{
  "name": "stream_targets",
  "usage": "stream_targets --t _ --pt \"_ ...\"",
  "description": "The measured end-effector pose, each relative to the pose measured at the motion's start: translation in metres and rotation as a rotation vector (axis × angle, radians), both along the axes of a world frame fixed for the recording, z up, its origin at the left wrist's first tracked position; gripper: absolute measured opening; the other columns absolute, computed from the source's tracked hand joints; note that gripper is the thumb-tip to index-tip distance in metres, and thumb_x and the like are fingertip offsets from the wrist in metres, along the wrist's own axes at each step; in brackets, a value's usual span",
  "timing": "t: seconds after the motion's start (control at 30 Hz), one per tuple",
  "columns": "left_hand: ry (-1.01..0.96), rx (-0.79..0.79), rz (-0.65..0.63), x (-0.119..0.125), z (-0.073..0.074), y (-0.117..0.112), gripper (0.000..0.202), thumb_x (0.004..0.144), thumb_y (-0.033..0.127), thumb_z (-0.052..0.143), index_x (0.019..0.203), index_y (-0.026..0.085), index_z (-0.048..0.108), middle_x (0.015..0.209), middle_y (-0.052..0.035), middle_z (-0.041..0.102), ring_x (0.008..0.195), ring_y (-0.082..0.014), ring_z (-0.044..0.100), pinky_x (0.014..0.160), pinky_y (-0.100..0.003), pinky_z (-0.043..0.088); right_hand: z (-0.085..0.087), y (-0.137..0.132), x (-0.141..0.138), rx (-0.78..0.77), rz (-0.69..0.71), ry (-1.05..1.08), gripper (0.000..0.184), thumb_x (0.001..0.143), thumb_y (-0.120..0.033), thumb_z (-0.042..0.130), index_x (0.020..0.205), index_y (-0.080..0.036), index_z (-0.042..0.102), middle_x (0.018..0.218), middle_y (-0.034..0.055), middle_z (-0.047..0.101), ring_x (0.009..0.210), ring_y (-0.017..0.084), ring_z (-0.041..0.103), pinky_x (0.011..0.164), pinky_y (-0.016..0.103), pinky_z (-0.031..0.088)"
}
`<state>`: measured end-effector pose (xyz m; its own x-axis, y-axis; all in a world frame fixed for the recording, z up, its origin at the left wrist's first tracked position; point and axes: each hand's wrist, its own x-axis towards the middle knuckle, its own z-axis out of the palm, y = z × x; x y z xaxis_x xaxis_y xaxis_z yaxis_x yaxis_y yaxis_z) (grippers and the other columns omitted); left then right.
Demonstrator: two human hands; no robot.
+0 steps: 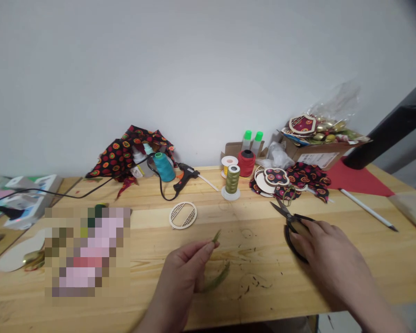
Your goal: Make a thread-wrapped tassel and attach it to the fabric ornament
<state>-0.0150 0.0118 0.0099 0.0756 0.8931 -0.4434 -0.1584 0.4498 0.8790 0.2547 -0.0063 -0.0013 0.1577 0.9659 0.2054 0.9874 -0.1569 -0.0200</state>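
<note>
My left hand (190, 268) is closed in a pinch over the front middle of the table. Between its thumb and finger is a bundle of olive-green thread (217, 236), and its other end (220, 278) curves out below the fingers. To the right, my right hand (327, 249) has its fingers on the black handles of a pair of scissors (290, 216). The scissor blades point away to the left and stand apart. Ahead of my left hand lies an oval wooden lattice frame (183, 215). An olive thread spool (232, 181) stands upright farther back.
A glue gun (186, 178), teal thread cone (164, 166) and patterned cloth (118, 155) lie back left. Fabric-covered pieces (276, 176), red thread (247, 163) and a filled cardboard box (308, 155) sit back right. A white pen (367, 209) lies right; thread scraps (247, 290) dot the front.
</note>
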Motion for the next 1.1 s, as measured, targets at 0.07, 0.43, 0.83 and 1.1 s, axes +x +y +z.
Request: stream_targets --t 0.07,0.43,0.83,1.1 --pt "-0.012 -0.001 0.006 -0.001 0.0 0.001 0.035 0.069 0.04 0.069 0.084 0.008 0.07 0.041 0.0119 0.023 0.04 -0.0035 0.015 0.039 -0.02 0.01 -0.006 -0.003 0.007 -0.029 -0.006 0.009 0.029 0.083 -0.03 0.044 0.1 -0.012 0.058 0.094 0.0161 0.064 0.087 0.032 0.058 0.077 0.043 0.046" --pt "-0.01 0.003 0.032 -0.002 0.0 0.003 0.037 0.071 0.04 0.068 0.089 0.007 0.069 0.04 0.0121 0.024 0.04 -0.0035 0.015 0.039 -0.02 0.01 -0.016 -0.003 0.018 -0.086 -0.017 -0.057 0.04 0.082 -0.031 0.046 0.11 -0.004 0.055 0.101 0.021 0.061 0.093 0.034 0.056 0.084 0.044 0.044" --pt "-0.053 0.005 0.051 -0.001 -0.001 0.006 0.033 0.072 0.037 0.068 0.09 0.009 0.068 0.04 0.0125 0.025 0.039 -0.0031 0.016 0.038 -0.019 0.012 -0.009 -0.008 0.029 -0.131 -0.002 0.198 0.04 0.07 -0.032 0.051 0.104 -0.012 0.057 0.092 0.0144 0.059 0.081 0.029 0.06 0.073 0.04 0.046" --pt "-0.072 0.015 0.045 0.003 -0.001 0.005 0.033 0.072 0.039 0.067 0.088 0.01 0.069 0.038 0.0127 0.025 0.038 -0.0031 0.016 0.037 -0.018 0.012 0.028 -0.027 -0.025 -0.411 0.223 1.468 0.053 0.067 -0.068 0.055 0.088 -0.019 0.058 0.066 0.0012 0.05 0.053 0.013 0.046 0.046 0.023 0.038"
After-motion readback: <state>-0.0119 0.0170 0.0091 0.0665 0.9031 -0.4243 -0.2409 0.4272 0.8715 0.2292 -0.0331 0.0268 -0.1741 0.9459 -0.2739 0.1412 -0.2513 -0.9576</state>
